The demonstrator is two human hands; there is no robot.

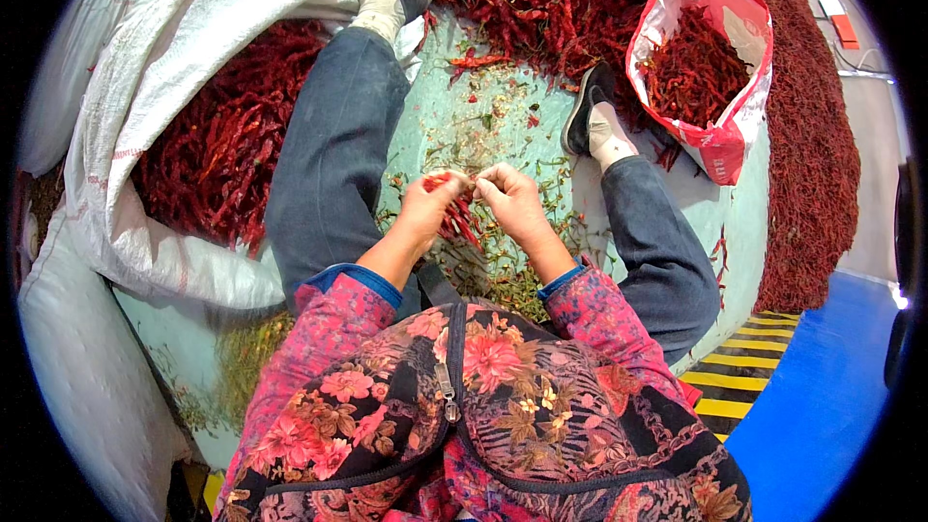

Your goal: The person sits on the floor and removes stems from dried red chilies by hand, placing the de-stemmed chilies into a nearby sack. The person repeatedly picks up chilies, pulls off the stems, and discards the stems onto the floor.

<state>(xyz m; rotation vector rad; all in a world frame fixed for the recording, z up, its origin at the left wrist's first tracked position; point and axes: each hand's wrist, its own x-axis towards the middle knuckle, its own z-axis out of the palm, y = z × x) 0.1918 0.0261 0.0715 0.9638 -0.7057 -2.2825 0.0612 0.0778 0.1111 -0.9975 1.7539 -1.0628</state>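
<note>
Between my spread legs, my left hand (pixel 429 212) is closed on a small bunch of dried red chilli peppers (pixel 458 221), whose tips hang below the fingers. My right hand (pixel 513 204) meets it at the stem end, thumb and forefinger pinched together; whether a stem is between them is too small to tell. Under both hands, cut-off green stems and bits (pixel 500 268) lie scattered on a pale green sheet (pixel 420 123). Beyond my feet rises a large heap of dried red chillies (pixel 522 0).
At the left, a white woven sack (pixel 174 43) with rolled edges holds many red chillies (pixel 225 138). A red and white bag (pixel 725 152), partly filled with chillies, stands at the right. Behind it stretches a long chilli pile (pixel 812 159). Yellow and black floor stripes (pixel 739 362) border blue flooring (pixel 819 377).
</note>
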